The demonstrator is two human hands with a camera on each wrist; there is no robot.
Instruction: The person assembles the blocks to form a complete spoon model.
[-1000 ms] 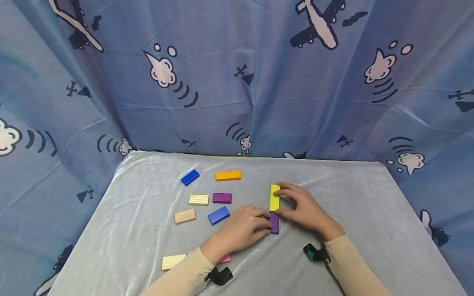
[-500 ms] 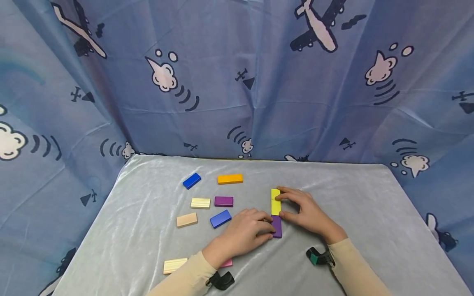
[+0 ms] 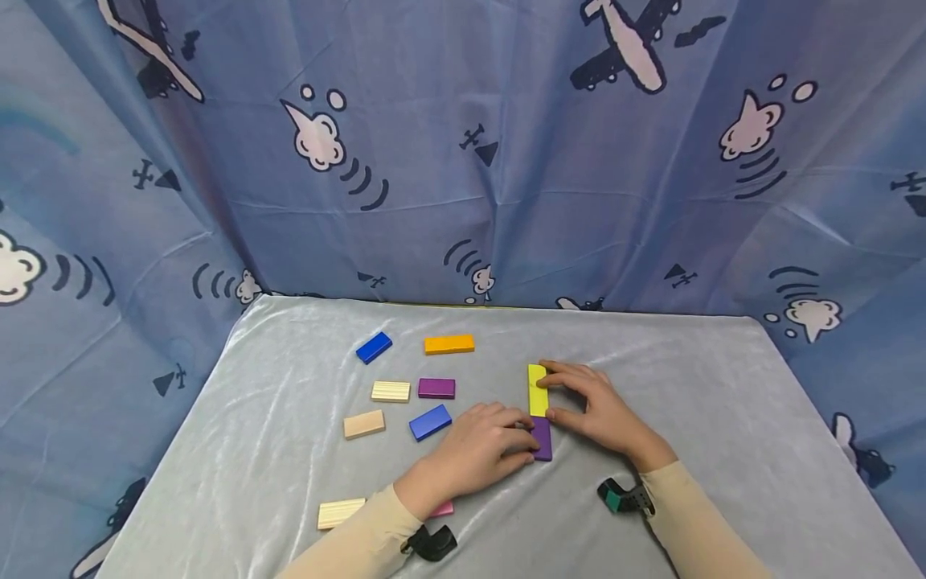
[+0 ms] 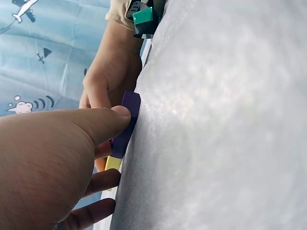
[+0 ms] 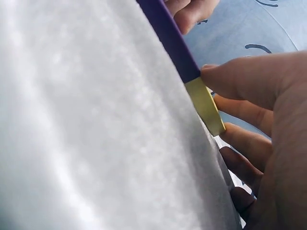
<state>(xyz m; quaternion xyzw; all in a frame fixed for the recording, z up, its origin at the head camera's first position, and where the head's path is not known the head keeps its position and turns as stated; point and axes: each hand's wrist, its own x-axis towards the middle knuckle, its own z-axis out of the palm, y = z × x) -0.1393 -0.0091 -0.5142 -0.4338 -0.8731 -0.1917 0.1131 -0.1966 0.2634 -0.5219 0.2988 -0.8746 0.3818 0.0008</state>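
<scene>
A yellow block and a dark purple block lie end to end on the cloth, the yellow one farther away. My left hand holds the purple block from its left side; in the left wrist view the thumb lies against this purple block, with fingers beyond it. From the right, my right hand grips the yellow block, one finger at its far end and the thumb near the seam. In the right wrist view, the ends of the purple block and the yellow block meet.
On the left lie an orange block, a dark blue block, a lighter blue block, a magenta-purple block, a plain wooden block and ridged cream blocks. A pink block is partly hidden by my left forearm.
The purple block has shifted slightly right against the yellow block's end, with my left fingers on it. The head view has moved a little; both hands otherwise keep their places.
</scene>
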